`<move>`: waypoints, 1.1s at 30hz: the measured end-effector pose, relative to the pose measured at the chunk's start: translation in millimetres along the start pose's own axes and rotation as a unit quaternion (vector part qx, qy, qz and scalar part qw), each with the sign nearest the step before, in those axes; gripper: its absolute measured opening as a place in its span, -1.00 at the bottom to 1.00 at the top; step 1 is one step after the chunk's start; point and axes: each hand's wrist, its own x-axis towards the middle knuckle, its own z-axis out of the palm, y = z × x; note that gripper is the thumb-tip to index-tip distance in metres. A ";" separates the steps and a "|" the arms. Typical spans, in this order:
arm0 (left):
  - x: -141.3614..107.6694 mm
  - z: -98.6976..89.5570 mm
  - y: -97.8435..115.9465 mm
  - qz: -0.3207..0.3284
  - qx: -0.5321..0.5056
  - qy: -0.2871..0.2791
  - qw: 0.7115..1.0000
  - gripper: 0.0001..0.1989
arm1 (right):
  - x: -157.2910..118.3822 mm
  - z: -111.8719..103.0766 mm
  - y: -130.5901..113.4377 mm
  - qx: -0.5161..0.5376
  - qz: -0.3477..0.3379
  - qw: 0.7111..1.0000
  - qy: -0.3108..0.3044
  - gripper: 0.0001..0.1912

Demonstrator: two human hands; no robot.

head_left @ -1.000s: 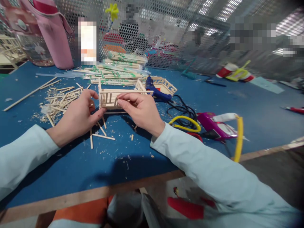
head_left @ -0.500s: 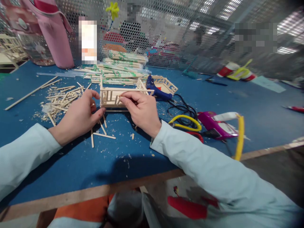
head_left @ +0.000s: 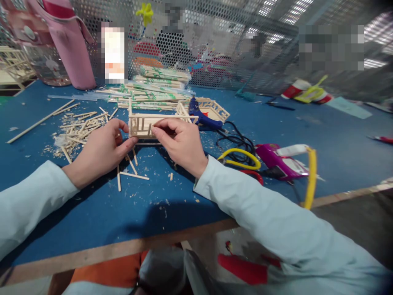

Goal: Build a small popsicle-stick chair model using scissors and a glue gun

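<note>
A small frame of wooden sticks [head_left: 144, 116] stands on the blue table between my hands, with short upright sticks along its near side. My left hand [head_left: 106, 147] is at its left end, thumb and fingers curled around the near left corner. My right hand [head_left: 184, 143] is at the front side, thumb and forefinger pinched on a short wooden stick [head_left: 150, 129] among the uprights. The right part of the frame is partly hidden behind my right hand.
Cut sticks [head_left: 82, 129] lie in a pile at left. Packed sticks [head_left: 159, 88] lie behind the frame. A blue glue gun [head_left: 204, 116] with a black cable, yellow-handled pliers [head_left: 241, 157] and a purple tool [head_left: 279, 162] are at right. A pink bottle [head_left: 72, 49] stands back left.
My right thumb and fingertips have shifted very slightly left along the frame's front. My left hand has stayed at the left corner, its thumb slightly further right.
</note>
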 end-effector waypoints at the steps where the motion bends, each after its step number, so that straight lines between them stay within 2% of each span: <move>1: 0.1 0.0 0.3 0.000 0.001 -0.001 1.000 -0.75 | 0.1 0.0 -0.5 -0.001 0.001 1.000 -0.001 -0.83; 13: 0.2 -0.2 1.9 -0.006 0.016 0.001 1.000 -0.73 | -1.2 2.9 1.6 -0.008 -0.016 0.999 0.031 -0.82; 33: 0.0 0.6 1.0 -0.001 0.013 0.002 1.000 -0.74 | -0.9 4.0 2.0 -0.005 -0.017 0.999 0.035 -0.83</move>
